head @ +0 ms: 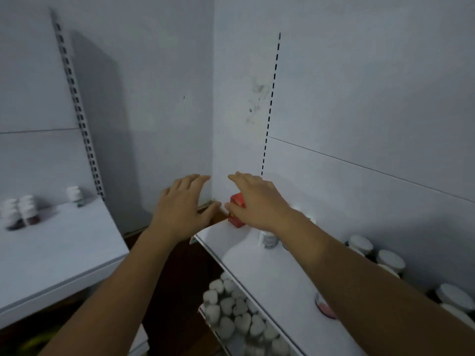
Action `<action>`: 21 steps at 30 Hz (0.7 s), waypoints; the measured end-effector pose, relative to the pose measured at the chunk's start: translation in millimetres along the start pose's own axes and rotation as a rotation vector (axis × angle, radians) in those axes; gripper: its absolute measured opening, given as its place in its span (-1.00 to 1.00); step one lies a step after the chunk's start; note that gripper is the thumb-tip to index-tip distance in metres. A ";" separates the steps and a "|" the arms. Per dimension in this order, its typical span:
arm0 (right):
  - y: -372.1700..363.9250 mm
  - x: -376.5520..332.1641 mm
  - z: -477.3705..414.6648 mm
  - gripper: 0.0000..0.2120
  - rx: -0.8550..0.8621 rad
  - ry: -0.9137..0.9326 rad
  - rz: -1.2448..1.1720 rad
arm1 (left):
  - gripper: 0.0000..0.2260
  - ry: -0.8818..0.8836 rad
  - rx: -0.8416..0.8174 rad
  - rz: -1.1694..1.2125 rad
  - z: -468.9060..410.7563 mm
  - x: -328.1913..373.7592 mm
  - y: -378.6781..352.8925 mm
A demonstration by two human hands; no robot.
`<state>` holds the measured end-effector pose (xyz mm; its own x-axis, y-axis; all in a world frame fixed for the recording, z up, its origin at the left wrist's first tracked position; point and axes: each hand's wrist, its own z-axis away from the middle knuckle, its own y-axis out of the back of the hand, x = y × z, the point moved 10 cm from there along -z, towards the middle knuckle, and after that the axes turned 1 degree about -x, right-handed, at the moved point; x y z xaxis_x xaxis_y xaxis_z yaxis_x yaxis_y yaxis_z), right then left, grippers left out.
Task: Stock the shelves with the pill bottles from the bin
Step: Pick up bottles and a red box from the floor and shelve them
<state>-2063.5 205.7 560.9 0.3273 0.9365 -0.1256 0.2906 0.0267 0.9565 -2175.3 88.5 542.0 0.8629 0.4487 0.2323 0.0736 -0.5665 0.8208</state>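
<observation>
My right hand (254, 201) lies over the red box (236, 199), fingers straight, thumb against its near side. My left hand (180, 209) is spread and holds nothing, just left of the box. The box stands at the far end of the shelf (270, 278). White-capped pill bottles (390, 260) line the wall to the box's right. More bottles (239, 309) are packed below it. A small group (20, 211) stands far left, contents dark, blurred.

Shop/pharmacy: white slotted-upright shelves (270, 276) w/ rows of white-capped pill bottles (361, 244).
</observation>
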 end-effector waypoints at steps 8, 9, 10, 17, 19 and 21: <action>6.9 -120.1 101.2 -0.28 -0.003 0.273 -0.027 | -0.33 0.167 -0.040 -0.235 164.0 -4.8 105.1; 4.3 -137.0 113.6 -0.27 -0.014 0.301 -0.041 | -0.33 0.195 -0.055 -0.265 187.3 -6.2 116.8; 0.3 -154.9 125.1 -0.27 -0.025 0.331 -0.055 | -0.33 0.226 -0.069 -0.292 210.9 -8.9 128.0; -53.1 -298.3 197.7 -0.26 -0.163 0.542 -0.185 | -0.34 0.465 -0.123 -0.434 386.0 -58.0 212.8; -71.9 -336.9 217.4 -0.26 -0.207 0.595 -0.209 | -0.33 0.541 -0.130 -0.462 434.4 -78.2 231.7; -91.5 -372.8 235.9 -0.26 -0.249 0.640 -0.227 | -0.33 0.616 -0.146 -0.463 479.1 -98.1 243.9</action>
<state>-2000.0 -228.3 458.0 -0.3297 0.9175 -0.2225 0.0509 0.2526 0.9662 -2002.5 -424.8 469.3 0.3243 0.9439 0.0622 0.2553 -0.1507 0.9550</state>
